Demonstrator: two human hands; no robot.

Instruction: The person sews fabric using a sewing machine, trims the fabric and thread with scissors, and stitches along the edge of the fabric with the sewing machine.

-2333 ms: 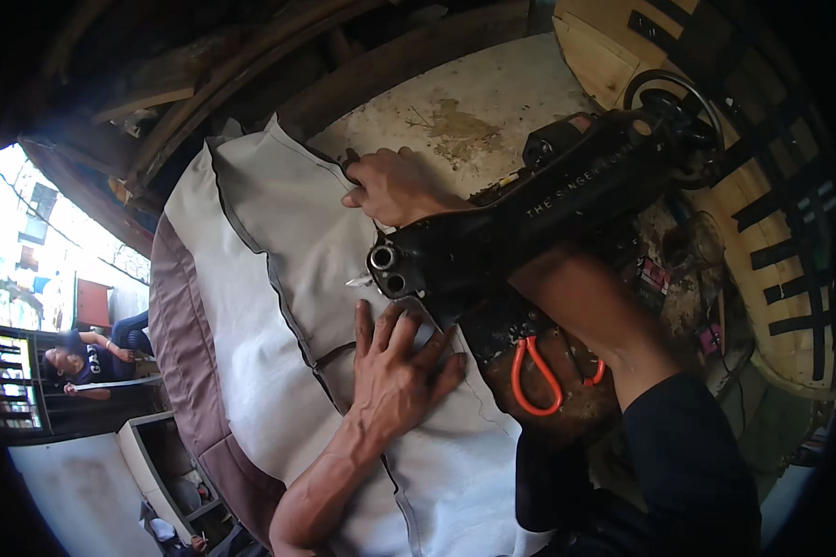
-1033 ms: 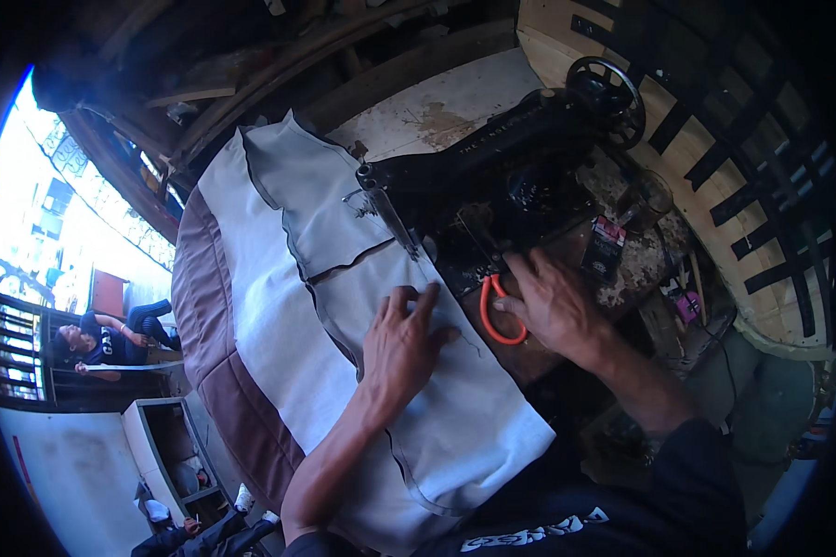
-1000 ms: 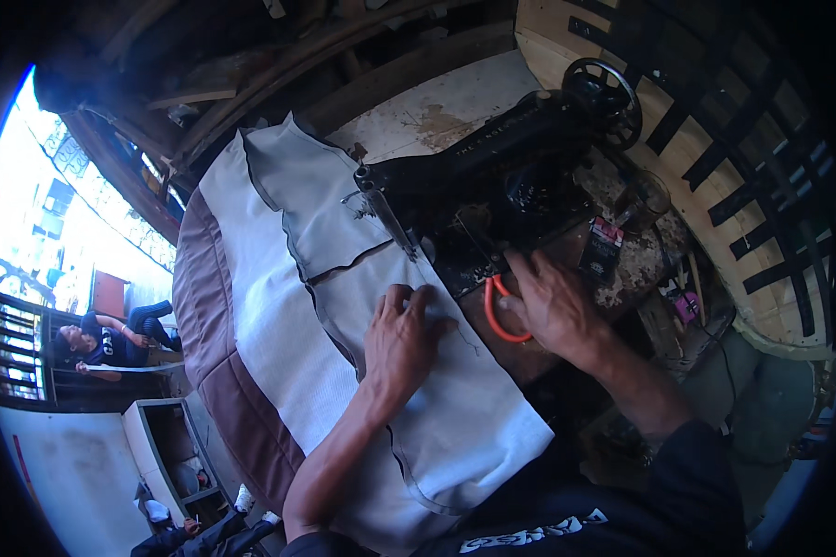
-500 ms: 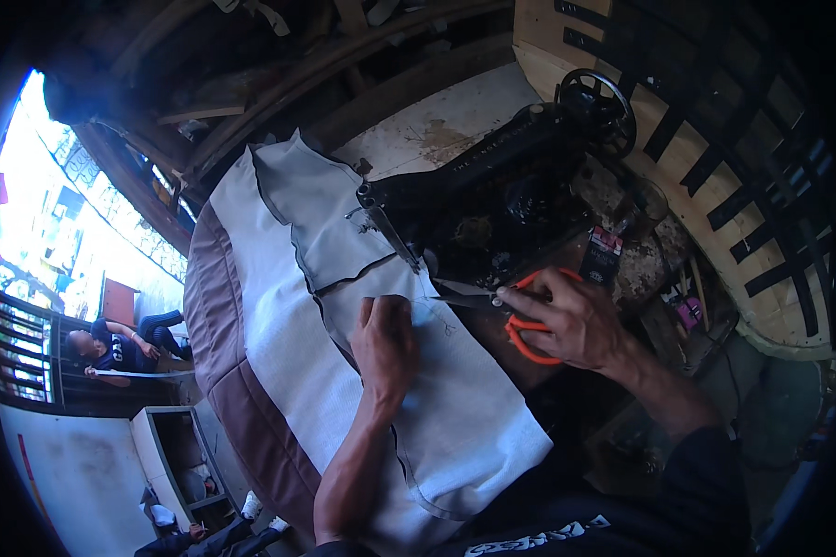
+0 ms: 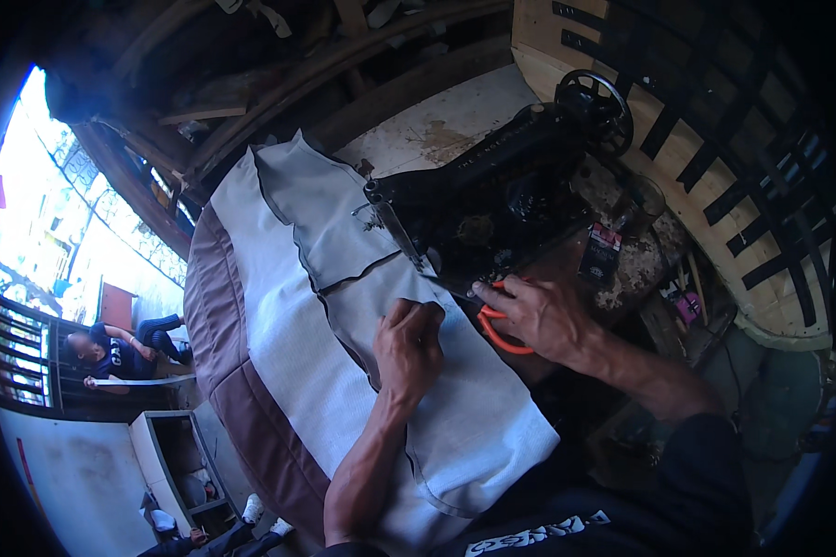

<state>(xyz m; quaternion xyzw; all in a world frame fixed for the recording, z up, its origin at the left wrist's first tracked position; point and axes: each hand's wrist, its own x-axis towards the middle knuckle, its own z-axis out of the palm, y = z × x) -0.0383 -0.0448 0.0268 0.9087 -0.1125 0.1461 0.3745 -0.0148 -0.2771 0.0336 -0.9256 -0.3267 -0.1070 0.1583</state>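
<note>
My right hand grips scissors with orange handles. Their dark blades point left, toward the front end of a black sewing machine, beside the cloth's edge. Over the pale grey-white cloth, my left hand is closed in a fist; what its fingers hold, if anything, is hidden. Dark seams cross the cloth, and a brown padded piece joins its left side. The cloth's far part lies left of the machine's head.
A handwheel stands at the machine's far right. Near it, a small black and red packet lies on the worn table. A curved wooden frame with black straps rises at right. Another person sits far left by an open cabinet.
My left hand has shifted right and is more tightly curled. My right hand has moved left with the scissors, bringing the orange handles closer to the cloth, and the handles look closer together.
</note>
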